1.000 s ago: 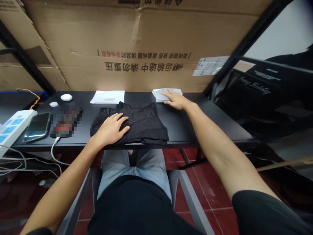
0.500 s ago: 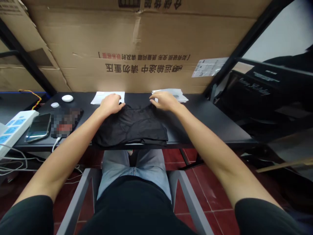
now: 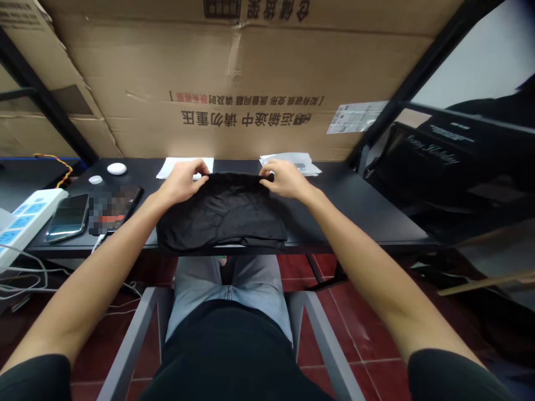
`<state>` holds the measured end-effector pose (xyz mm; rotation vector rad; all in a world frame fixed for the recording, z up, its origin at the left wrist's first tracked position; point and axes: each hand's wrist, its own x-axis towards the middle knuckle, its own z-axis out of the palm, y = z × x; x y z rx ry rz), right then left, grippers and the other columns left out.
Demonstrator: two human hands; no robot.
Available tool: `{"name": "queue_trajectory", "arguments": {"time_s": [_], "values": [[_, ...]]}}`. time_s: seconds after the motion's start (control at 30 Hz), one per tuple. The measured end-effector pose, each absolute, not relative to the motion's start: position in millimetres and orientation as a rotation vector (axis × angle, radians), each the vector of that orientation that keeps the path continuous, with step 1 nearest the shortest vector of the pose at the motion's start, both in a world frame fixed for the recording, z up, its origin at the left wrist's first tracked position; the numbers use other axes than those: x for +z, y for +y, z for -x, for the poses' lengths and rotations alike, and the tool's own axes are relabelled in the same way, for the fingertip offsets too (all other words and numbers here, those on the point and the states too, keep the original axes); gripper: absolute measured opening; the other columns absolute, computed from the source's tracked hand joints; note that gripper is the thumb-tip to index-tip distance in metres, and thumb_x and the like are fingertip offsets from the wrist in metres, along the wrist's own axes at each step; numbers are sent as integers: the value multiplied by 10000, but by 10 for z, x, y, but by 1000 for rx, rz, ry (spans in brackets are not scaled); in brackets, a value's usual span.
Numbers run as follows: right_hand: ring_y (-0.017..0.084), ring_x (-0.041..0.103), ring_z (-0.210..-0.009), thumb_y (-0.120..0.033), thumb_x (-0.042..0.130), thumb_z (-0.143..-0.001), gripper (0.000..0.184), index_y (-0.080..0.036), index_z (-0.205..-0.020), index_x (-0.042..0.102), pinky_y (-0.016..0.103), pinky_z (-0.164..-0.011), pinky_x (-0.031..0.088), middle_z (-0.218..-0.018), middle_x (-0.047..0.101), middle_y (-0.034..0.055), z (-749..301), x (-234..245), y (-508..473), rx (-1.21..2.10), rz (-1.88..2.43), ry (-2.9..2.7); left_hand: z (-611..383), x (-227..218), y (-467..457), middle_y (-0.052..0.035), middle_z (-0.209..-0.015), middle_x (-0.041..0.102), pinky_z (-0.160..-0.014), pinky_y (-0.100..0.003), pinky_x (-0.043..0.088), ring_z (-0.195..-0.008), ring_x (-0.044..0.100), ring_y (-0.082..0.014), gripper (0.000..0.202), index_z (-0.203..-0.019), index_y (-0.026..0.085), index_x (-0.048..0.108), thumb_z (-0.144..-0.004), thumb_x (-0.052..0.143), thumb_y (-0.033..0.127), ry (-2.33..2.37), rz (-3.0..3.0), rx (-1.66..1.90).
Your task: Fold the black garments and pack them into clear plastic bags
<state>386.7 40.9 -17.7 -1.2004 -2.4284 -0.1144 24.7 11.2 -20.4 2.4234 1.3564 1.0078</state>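
Observation:
A folded black garment (image 3: 221, 214) lies on the black table (image 3: 355, 206) right in front of me, reaching to the near edge. My left hand (image 3: 181, 181) pinches the garment's far left corner. My right hand (image 3: 284, 178) pinches its far right corner. Both hands are closed on the cloth, and the far edge is lifted a little off the table between them.
A white packet (image 3: 184, 164) and a pile of clear plastic bags (image 3: 292, 161) lie at the table's back. On the left are a phone (image 3: 67, 217), a blurred dark item (image 3: 112, 209), a white power strip (image 3: 25, 220) and two small white discs. A cardboard box wall stands behind.
My left hand left the top of the garment and my right hand left the plastic bags. Both moved to the garment's far edge, gripped its corners and raised that edge.

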Motion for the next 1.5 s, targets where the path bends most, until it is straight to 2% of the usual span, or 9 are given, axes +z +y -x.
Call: {"name": "queue_trajectory", "arguments": {"time_s": [0.23,0.43,0.57,0.7,0.83,1.07,1.17,1.37,1.5], "values": [[264,731,-928,-242,671,-973,187,-234,-1062,834,381,-867,561,-1093,782,86,-3910,-292,-122,-51,1171,-2430,-100,-260,-298,-86,-1253,828,-1130,-465,564,-1203,769,-283,135,-1055,258,697,-938,659,313,1197,-2496,788],[242,757,-873,-368,671,-1058,243,-279,-1171,866,361,-768,563,-1161,782,77,-3942,-423,-390,-22,1214,-2565,-2,-398,-531,-91,-1343,815,-1175,-501,557,-1286,757,-316,253,-1136,273,729,-1022,612,465,1170,-2549,532],[301,779,-1042,-473,685,-1064,303,-289,-1226,864,449,-937,641,-1242,781,103,-4057,-382,-570,64,1105,-2525,109,-325,-838,-87,-1486,758,-1281,-525,494,-1424,684,-320,395,-1249,296,770,-981,719,582,1165,-2502,619],[329,738,-1310,-518,815,-979,336,-332,-1258,845,515,-1155,613,-1403,775,88,-4190,-305,-807,298,862,-2574,246,-244,-1152,-59,-1609,674,-1325,-548,456,-1527,594,-345,536,-1313,355,791,-838,902,577,1094,-2527,525],[338,724,-1393,-454,871,-928,282,-343,-1186,854,535,-1200,598,-1475,773,62,-4250,-306,-961,447,875,-2596,322,-263,-1285,-62,-1597,686,-1291,-551,489,-1490,624,-339,397,-1246,356,815,-900,848,548,1083,-2495,435],[325,746,-1376,-295,731,-962,78,-325,-972,803,531,-1172,609,-1457,788,44,-4244,-285,-1022,484,913,-2581,354,-250,-1264,-76,-1490,763,-1178,-483,565,-1341,734,-320,221,-1029,302,793,-1001,698,500,1099,-2380,482],[331,790,-1274,-275,677,-969,77,-316,-956,740,508,-1079,632,-1376,823,61,-4217,-285,-1028,416,994,-2536,377,-232,-1228,-83,-1368,812,-1114,-437,582,-1261,758,-309,247,-1061,297,757,-1019,665,522,1134,-2311,525],[301,800,-813,-390,614,-1027,141,-287,-1073,699,410,-786,589,-885,839,51,-4114,-273,-655,195,1282,-2209,335,-269,-939,11,-796,719,-703,-296,492,-705,639,-191,317,-1097,258,688,-1051,591,557,1465,-2245,861],[275,741,-713,-416,606,-1053,197,-266,-1053,734,384,-713,533,-746,790,31,-4015,-297,-268,102,1393,-2166,218,-362,-652,-37,-945,801,-853,-341,533,-891,736,-245,284,-1096,250,715,-1017,629,509,1724,-2205,1068]]}}
